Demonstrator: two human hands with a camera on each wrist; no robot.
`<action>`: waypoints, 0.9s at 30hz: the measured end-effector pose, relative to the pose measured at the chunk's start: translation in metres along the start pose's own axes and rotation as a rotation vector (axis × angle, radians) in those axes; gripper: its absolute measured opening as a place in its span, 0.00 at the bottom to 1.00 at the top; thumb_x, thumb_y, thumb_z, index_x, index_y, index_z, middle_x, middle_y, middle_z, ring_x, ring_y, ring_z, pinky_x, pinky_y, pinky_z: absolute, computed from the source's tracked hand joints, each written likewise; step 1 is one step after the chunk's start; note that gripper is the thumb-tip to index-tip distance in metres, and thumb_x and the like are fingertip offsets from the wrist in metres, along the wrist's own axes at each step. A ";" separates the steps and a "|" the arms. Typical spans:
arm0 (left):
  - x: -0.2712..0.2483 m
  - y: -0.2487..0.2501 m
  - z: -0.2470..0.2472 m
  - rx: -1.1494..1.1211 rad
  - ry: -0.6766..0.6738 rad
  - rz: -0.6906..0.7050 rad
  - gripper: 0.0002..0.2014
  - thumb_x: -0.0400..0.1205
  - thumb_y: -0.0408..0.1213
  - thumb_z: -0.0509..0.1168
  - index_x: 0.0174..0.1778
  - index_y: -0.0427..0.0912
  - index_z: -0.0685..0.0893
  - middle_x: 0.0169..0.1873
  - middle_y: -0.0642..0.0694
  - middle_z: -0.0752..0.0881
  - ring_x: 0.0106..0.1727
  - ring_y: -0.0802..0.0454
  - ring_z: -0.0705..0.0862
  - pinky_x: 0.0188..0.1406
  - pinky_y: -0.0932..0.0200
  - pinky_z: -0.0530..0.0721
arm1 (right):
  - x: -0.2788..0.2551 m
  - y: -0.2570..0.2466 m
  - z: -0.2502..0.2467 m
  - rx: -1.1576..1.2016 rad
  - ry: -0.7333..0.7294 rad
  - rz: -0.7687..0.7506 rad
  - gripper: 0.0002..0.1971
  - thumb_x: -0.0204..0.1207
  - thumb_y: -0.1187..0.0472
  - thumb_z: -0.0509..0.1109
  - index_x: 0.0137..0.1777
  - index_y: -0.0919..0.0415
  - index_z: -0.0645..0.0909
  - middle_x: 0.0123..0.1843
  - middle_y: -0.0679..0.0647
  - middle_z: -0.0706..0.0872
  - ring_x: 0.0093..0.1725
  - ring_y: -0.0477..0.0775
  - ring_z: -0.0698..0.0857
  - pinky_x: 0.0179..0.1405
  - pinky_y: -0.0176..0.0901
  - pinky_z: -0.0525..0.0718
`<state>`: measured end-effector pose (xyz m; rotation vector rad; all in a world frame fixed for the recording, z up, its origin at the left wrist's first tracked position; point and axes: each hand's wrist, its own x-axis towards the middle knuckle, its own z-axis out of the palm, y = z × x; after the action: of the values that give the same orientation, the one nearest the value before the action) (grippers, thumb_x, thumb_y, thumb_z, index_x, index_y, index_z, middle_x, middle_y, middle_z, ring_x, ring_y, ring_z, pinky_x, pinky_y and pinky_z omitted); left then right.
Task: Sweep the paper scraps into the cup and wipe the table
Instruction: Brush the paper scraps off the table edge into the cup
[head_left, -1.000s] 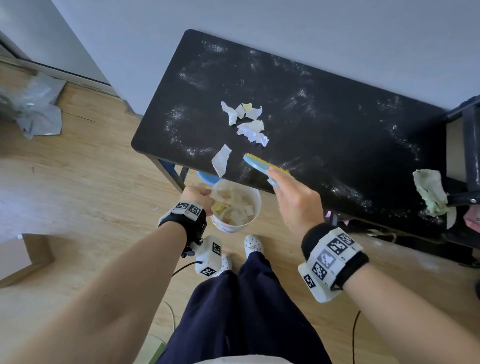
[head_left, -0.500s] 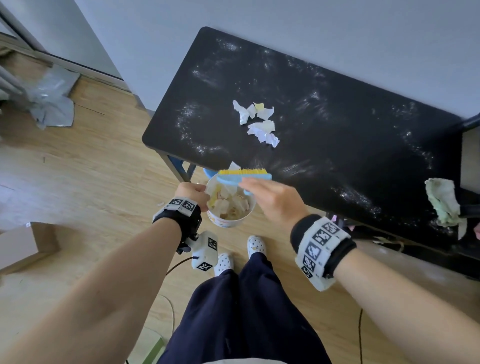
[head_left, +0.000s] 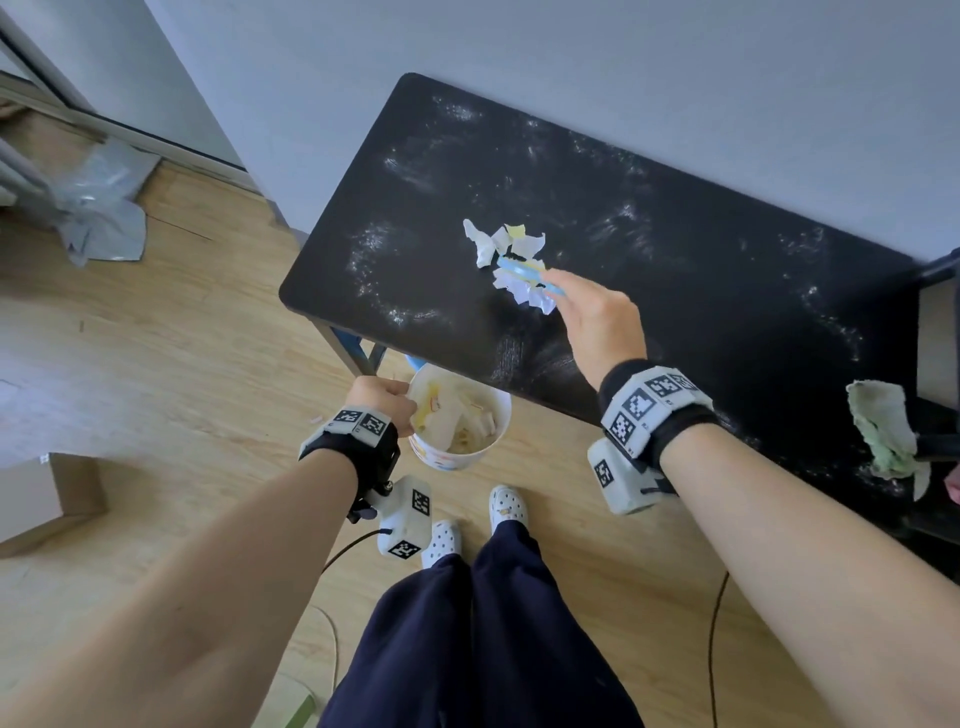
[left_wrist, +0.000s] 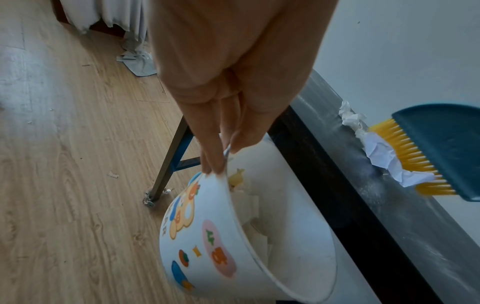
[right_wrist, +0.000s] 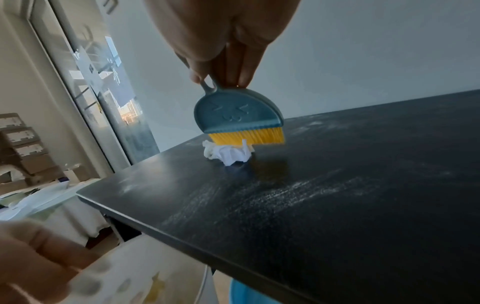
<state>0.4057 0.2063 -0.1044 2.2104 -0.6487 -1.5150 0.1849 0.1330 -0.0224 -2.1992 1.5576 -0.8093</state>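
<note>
Several crumpled paper scraps (head_left: 506, 249) (right_wrist: 227, 153) (left_wrist: 381, 155) lie in a heap near the middle of the black table (head_left: 675, 270). My right hand (head_left: 597, 317) (right_wrist: 223, 47) pinches the handle of a small blue brush (head_left: 524, 273) (right_wrist: 237, 116) (left_wrist: 441, 152) with yellow bristles, set down on the heap. My left hand (head_left: 382, 397) (left_wrist: 226, 102) grips the rim of a white printed cup (head_left: 457, 423) (left_wrist: 233, 236) (right_wrist: 135, 273), held below the table's near edge. Scraps lie inside the cup.
White dust streaks cover the tabletop (right_wrist: 324, 197). A crumpled greenish cloth (head_left: 883, 431) lies at the table's right end beside a dark shelf. On the wooden floor are a cardboard box (head_left: 36, 493), grey plastic (head_left: 98, 208) and a blue object (right_wrist: 249, 294) under the table.
My right hand has carried the brush from over the cup back up to the scrap heap. The loose scrap near the table edge has gone into the cup.
</note>
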 end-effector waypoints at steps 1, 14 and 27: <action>0.000 0.000 0.000 0.002 0.003 0.004 0.16 0.74 0.20 0.63 0.55 0.35 0.89 0.42 0.36 0.89 0.46 0.40 0.90 0.53 0.41 0.89 | -0.002 0.000 0.002 -0.004 -0.020 0.012 0.14 0.76 0.69 0.65 0.59 0.63 0.85 0.44 0.61 0.90 0.39 0.68 0.85 0.40 0.60 0.86; 0.000 -0.001 -0.001 -0.029 -0.002 0.019 0.17 0.73 0.19 0.62 0.52 0.35 0.89 0.40 0.35 0.89 0.46 0.38 0.90 0.53 0.40 0.89 | -0.094 -0.041 0.006 0.036 -0.130 -0.397 0.14 0.73 0.69 0.63 0.54 0.69 0.86 0.51 0.59 0.91 0.50 0.54 0.90 0.46 0.46 0.90; 0.011 0.005 -0.005 0.042 0.014 0.011 0.19 0.73 0.24 0.65 0.59 0.37 0.87 0.48 0.38 0.90 0.46 0.42 0.90 0.52 0.44 0.89 | 0.028 -0.016 -0.005 0.031 0.104 -0.081 0.12 0.79 0.66 0.66 0.60 0.65 0.85 0.49 0.61 0.91 0.44 0.62 0.90 0.46 0.55 0.88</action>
<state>0.4130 0.1959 -0.1080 2.2431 -0.6927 -1.4918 0.2011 0.1131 -0.0024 -2.2431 1.5000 -0.9808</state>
